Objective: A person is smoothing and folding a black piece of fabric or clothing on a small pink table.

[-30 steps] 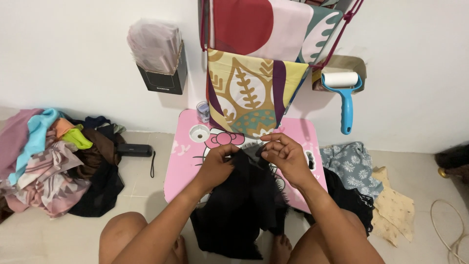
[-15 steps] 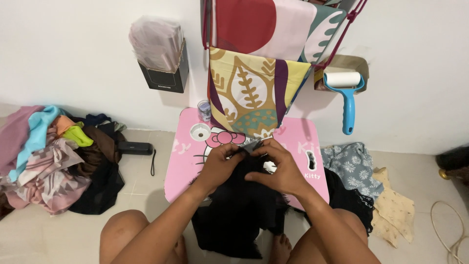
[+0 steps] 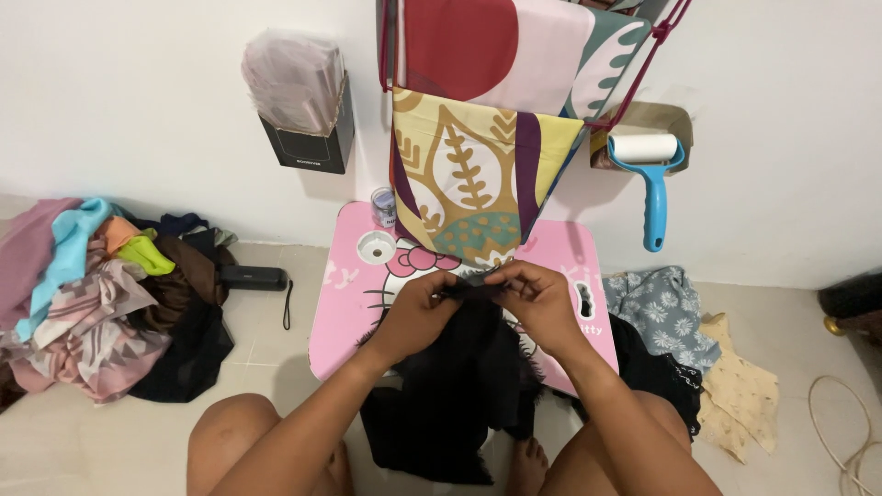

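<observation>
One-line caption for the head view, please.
Both hands, left hand and right hand, pinch a black cloth over a pink table.

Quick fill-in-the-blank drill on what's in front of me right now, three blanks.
1. Both hands, left hand and right hand, pinch the top edge of a ____ garment.
2. The garment hangs over a small ____ table.
3. The lint roller on the wall has a ____ handle.

Missing words: black; pink; blue

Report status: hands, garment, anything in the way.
Left hand and right hand both pinch the black garment at its top edge, over the pink table. Patterned cloth hangs just beyond, not touching.
</observation>
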